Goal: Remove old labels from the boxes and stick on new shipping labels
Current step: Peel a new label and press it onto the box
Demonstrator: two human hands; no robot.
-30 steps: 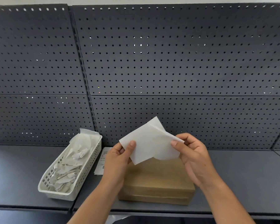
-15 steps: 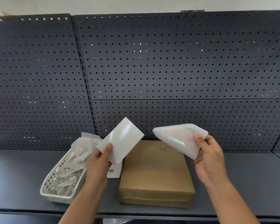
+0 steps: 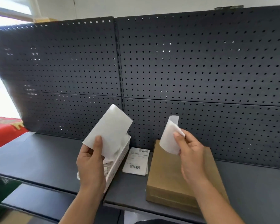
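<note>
- A white sheet point(image 3: 109, 131) is pinched at its lower corner by the left hand point(image 3: 90, 160), with the thumb point(image 3: 98, 143) pressed on the front and the other fingers tucked behind. It is held just above the basket, probably because it is a spent backing to be dropped there.
- The basket point(image 3: 118, 160), left of centre, is filled with crumpled white scraps point(image 3: 107, 165) and is judged to serve as the waste bin.
- A small stack of printed labels point(image 3: 136, 160) is laid flat on the worktop point(image 3: 39, 156) between basket and box, within easy reach.
- The box point(image 3: 166, 172) is set flat at lower centre-right. No label is seen on the visible part of its brown top.
- A curled label point(image 3: 169, 138) is clamped at its right edge between the thumb and fingers point(image 3: 188, 140) of the right hand point(image 3: 191, 156). It is raised over the far end of the box without touching it. The edge grip is presumably chosen so that the sticky face is kept off the skin until the label is laid down.
</note>
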